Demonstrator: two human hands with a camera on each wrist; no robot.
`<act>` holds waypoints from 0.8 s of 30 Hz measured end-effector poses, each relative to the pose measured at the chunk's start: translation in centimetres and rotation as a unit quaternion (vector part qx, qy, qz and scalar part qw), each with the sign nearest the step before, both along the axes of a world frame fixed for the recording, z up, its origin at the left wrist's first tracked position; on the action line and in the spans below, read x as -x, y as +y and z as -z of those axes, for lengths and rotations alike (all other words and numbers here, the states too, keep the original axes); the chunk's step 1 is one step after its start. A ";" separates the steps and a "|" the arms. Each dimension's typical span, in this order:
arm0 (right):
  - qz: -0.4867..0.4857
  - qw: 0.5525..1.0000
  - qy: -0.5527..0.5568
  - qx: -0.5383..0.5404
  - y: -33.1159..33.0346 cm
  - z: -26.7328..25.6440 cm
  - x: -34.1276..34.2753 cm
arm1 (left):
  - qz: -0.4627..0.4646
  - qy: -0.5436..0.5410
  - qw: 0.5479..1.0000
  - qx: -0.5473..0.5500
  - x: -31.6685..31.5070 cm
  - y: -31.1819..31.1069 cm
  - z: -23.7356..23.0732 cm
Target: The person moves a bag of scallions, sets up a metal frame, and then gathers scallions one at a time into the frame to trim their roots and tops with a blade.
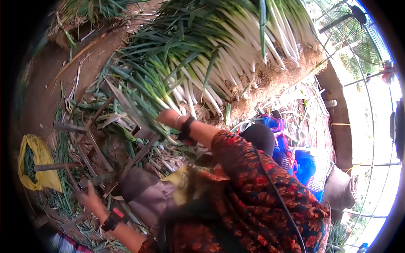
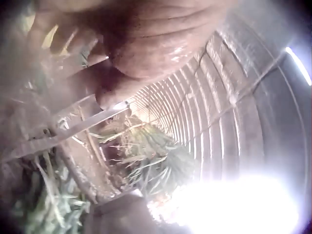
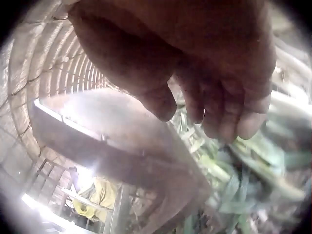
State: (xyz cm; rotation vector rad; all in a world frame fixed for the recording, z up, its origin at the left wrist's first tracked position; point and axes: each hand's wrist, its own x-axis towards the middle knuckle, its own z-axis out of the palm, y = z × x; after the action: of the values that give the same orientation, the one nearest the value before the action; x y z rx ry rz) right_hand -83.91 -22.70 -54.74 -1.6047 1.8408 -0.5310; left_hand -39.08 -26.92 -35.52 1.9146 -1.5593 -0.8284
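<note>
We saw the right hand point(image 1: 171, 118), fingers loosely bent round nothing visible, beside the long green-and-white stalks point(image 1: 228, 55) — whose tangled pale roots point(image 1: 276, 82) threatened dragged neighbours — and the left hand point(image 1: 93, 202), fingers relaxed, near the grey metal frame point(image 1: 100, 152).

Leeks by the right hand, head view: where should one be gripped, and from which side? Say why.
Probably round the white stalk, just above the roots, coming from the root end, the side nearest the right hand. Stalks there lie slim, bare and side by side; the green leaves overlap and splay.
</note>
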 end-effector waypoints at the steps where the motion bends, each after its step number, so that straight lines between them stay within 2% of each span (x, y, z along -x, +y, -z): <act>1: 0.010 0.999 0.036 -0.008 1.2 -1.8 2.6 | -0.060 -0.001 0.993 0.101 1.2 0.7 -1.7; 2: 0.099 0.993 0.024 -0.063 2.5 -6.0 4.9 | -0.118 -0.003 0.973 0.200 2.9 1.6 -3.4; 3: 0.191 0.975 0.011 -0.112 3.7 -10.7 7.1 | -0.112 0.010 0.961 0.253 4.4 2.2 -5.4; 4: 0.049 0.971 0.233 -0.040 3.8 -7.4 12.7 | -0.106 0.026 0.946 0.306 6.2 2.7 -7.4; 5: 0.168 0.957 0.235 -0.010 6.3 -12.9 15.1 | -0.102 0.043 0.927 0.358 8.3 3.2 -9.1; 6: 0.150 0.923 0.353 0.030 7.3 -12.1 20.9 | -0.074 0.068 0.928 0.359 11.0 3.9 -10.8; 7: 0.217 0.877 0.426 0.045 9.0 -12.7 25.8 | -0.046 0.091 0.927 0.360 13.9 4.7 -12.3; 8: 0.288 0.841 0.443 0.113 11.3 -16.5 28.5 | 0.028 0.105 0.930 0.350 16.6 5.2 -13.2; 9: 0.324 0.817 0.446 0.167 13.3 -17.4 33.0 | 0.101 0.117 0.928 0.339 19.2 5.7 -13.9; 10: 0.435 0.842 0.255 0.191 15.2 -20.9 34.0 | 0.144 0.168 0.921 0.321 22.2 6.1 -13.9; 11: 0.436 0.795 0.362 0.217 17.1 -21.3 36.5 | 0.219 0.159 0.912 0.308 23.9 5.6 -12.7; 12: 0.432 0.737 0.463 0.238 18.7 -20.8 39.1 | 0.243 0.247 0.907 0.238 26.8 6.0 -11.9; 13: 0.480 0.767 0.405 0.130 19.6 -20.5 41.0 | 0.249 0.310 0.905 0.150 28.9 6.1 -10.1; 14: 0.520 0.783 0.340 0.019 19.9 -20.0 42.8 | 0.269 0.287 0.915 0.092 30.3 5.6 -7.4; 15: 0.504 0.819 0.274 0.002 20.3 -20.8 41.4 | 0.268 0.304 0.914 0.005 31.4 5.6 -4.6; 16: 0.508 0.823 0.246 -0.069 19.8 -20.9 40.7 | 0.301 0.242 0.922 -0.006 31.8 5.6 -2.1; 18: 0.516 0.820 0.248 -0.004 19.0 -19.7 38.7 | 0.322 0.265 0.909 -0.024 32.7 5.4 -0.1; 20: 0.439 0.881 0.129 -0.116 17.2 -21.1 34.9 | 0.349 0.283 0.892 -0.041 33.7 4.8 0.2; 21: 0.413 0.886 0.189 -0.088 16.4 -18.0 34.6 | 0.342 0.281 0.896 -0.034 34.4 4.7 -0.2; 22: 0.428 0.884 0.178 -0.060 15.4 -15.1 33.3 | 0.345 0.288 0.893 -0.037 35.1 4.5 -0.3; 23: 0.392 0.890 0.194 -0.128 14.1 -13.4 31.1 | 0.344 0.295 0.891 -0.041 35.6 4.5 -0.2; 24: 0.400 0.897 0.152 -0.108 13.3 -12.8 27.1 | 0.341 0.302 0.889 -0.042 36.2 4.3 0.0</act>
State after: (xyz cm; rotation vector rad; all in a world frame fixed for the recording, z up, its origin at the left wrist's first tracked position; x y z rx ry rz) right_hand -111.01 -9.41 -41.99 -0.7539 2.6843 -0.3970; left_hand -75.26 -22.61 -35.54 0.9460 -1.7775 -1.6172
